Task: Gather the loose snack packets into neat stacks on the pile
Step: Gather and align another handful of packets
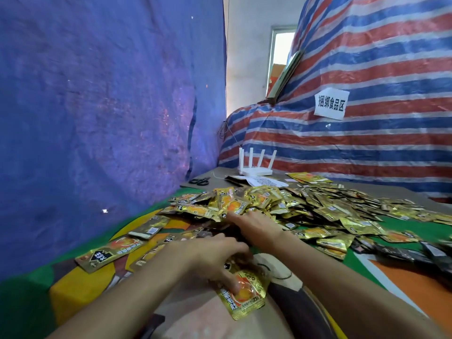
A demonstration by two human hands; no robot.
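A wide pile of gold snack packets [288, 204] spreads across the table from the middle to the right edge. My left hand [215, 255] holds a small stack of gold packets [244, 294] near the front, thumb pressed on the top one. My right hand [254, 226] reaches forward with fingers stretched out, touching the near edge of the pile. Loose packets [115, 253] lie flat on the colourful cloth to the left, one a thicker bundle [149, 228].
A blue tarp [97, 106] hangs close on the left and a striped tarp [354, 130] with a paper sign [331, 104] at the back right. Behind the pile stand a white router [256, 165] and black scissors [200, 181]. Dark packets [415, 255] lie at the right.
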